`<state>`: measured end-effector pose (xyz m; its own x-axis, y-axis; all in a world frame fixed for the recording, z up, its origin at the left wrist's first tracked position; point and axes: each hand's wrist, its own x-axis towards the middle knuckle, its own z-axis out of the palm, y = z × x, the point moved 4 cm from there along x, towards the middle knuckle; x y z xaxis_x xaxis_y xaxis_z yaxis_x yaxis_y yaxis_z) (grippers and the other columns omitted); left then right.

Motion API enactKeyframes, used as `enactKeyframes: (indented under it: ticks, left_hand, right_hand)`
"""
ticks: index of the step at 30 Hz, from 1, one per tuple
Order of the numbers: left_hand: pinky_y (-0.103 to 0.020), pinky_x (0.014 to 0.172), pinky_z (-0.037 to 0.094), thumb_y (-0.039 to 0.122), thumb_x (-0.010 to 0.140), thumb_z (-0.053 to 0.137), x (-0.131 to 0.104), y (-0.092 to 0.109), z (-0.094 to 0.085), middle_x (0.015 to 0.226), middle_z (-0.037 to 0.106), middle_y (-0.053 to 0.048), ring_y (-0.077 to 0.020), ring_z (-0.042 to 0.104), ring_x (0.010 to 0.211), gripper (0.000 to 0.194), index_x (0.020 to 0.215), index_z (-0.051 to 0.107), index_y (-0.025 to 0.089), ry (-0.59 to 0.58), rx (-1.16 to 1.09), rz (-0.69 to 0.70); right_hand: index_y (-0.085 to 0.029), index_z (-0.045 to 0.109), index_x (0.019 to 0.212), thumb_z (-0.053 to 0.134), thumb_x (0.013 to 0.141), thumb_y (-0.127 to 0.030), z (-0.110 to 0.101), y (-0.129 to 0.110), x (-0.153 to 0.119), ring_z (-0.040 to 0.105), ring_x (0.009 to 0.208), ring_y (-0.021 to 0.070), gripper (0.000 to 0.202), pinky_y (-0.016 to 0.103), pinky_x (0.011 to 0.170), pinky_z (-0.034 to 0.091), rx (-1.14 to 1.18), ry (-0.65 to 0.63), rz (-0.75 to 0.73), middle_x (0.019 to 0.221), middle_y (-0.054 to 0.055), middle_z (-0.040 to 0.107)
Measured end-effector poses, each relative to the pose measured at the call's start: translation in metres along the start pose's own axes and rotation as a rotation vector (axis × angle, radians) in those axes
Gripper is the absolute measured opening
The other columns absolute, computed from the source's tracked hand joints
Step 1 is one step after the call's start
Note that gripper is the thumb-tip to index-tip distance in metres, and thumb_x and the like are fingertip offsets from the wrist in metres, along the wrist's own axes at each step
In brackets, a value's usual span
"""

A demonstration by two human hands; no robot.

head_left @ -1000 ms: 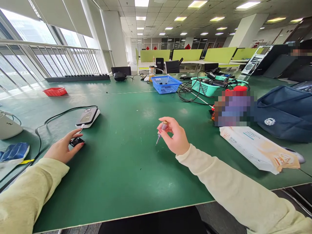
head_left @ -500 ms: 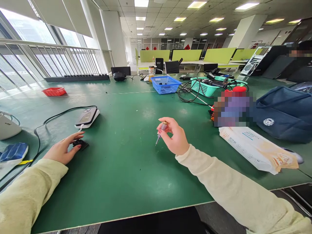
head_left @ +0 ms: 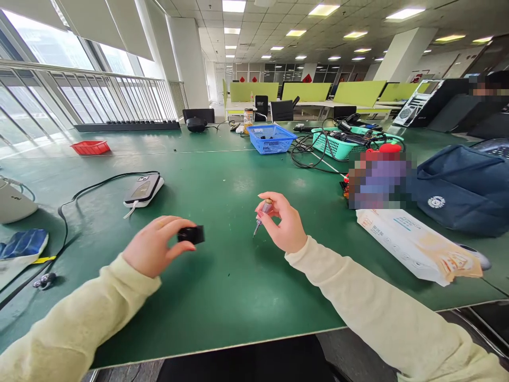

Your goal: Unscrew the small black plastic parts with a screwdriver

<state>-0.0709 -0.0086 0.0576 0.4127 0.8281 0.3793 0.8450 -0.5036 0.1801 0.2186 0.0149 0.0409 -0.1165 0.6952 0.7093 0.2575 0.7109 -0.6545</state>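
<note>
My left hand [head_left: 157, 245] grips a small black block-like part [head_left: 191, 234] between thumb and fingers, over the left middle of the green table [head_left: 222, 297]. What the part is, I cannot make out. Across from it, my right hand [head_left: 283, 222] is closed round a small screwdriver [head_left: 264, 212]. The screwdriver slants, its tip pointing down and left toward the tabletop. A gap of bare green surface lies between the screwdriver and the black part.
A phone [head_left: 143, 188] lies behind my left hand. Further back stand a red tray [head_left: 90, 147], a blue basket [head_left: 272, 139] and a teal basket [head_left: 332, 144] with cables. At right are a tissue pack [head_left: 417, 244] and a navy bag [head_left: 465, 191].
My left hand has lifted the black part off the table beside the phone and carried it right, toward my right hand. The right hand with the screwdriver has hardly moved.
</note>
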Motion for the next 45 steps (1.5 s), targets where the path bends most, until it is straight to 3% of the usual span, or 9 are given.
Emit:
enactKeyframes:
  ticks: [4,8,16,23,34,45]
  left_hand:
    - [-0.039,0.091,0.055,0.047,0.085,0.069,0.036,0.063,0.026,0.102,0.073,-0.005,-0.0249,0.067,0.094,0.032,0.108,0.07,0.024,-0.168,-0.085,0.048]
    - [-0.041,0.092,0.055,0.032,0.081,0.077,0.062,0.083,0.055,0.102,0.072,-0.007,-0.0274,0.067,0.098,0.028,0.107,0.07,0.022,-0.247,-0.058,-0.037]
    - [-0.044,0.103,0.052,0.025,0.083,0.073,0.065,0.072,0.089,0.118,0.07,-0.009,-0.0283,0.066,0.111,0.031,0.113,0.069,0.021,-0.256,-0.143,-0.069]
    - [-0.047,0.106,0.051,0.019,0.077,0.073,0.059,0.056,0.102,0.119,0.072,-0.007,-0.0281,0.065,0.115,0.057,0.132,0.061,0.025,-0.173,-0.259,-0.067]
    - [-0.044,0.098,0.055,0.018,0.076,0.072,0.06,0.052,0.107,0.109,0.075,-0.005,-0.0265,0.069,0.104,0.058,0.132,0.061,0.027,-0.198,-0.281,-0.124]
    - [-0.045,0.097,0.055,0.017,0.072,0.073,0.064,0.053,0.11,0.107,0.075,-0.003,-0.0264,0.068,0.104,0.058,0.129,0.063,0.027,-0.17,-0.282,-0.105]
  right_hand:
    - [-0.025,0.053,0.118,0.056,0.091,-0.023,0.0,0.001,0.001,0.069,0.074,0.0147,0.027,0.031,0.07,0.06,-0.01,-0.022,0.033,0.087,0.001,0.07]
    - [-0.026,0.051,0.122,0.054,0.092,-0.023,0.002,0.001,0.001,0.068,0.075,0.0146,0.03,0.03,0.071,0.061,-0.017,-0.047,0.042,0.087,0.001,0.07]
    - [-0.025,0.046,0.128,0.054,0.091,-0.021,0.005,0.002,0.001,0.068,0.077,0.0147,0.038,0.031,0.073,0.061,-0.022,-0.077,0.032,0.088,0.002,0.07]
    - [-0.025,0.047,0.128,0.058,0.09,-0.021,0.002,0.007,0.003,0.067,0.073,0.0143,0.039,0.032,0.073,0.06,-0.041,-0.08,0.056,0.085,0.0,0.07]
    - [-0.026,0.046,0.128,0.058,0.094,-0.027,-0.001,0.005,-0.002,0.07,0.081,0.0151,0.036,0.034,0.078,0.062,0.065,0.029,0.016,0.095,0.003,0.069]
    - [-0.027,0.048,0.126,0.055,0.092,-0.018,0.013,-0.004,-0.004,0.068,0.079,0.0143,0.036,0.033,0.079,0.062,-0.046,-0.094,-0.071,0.091,0.002,0.069]
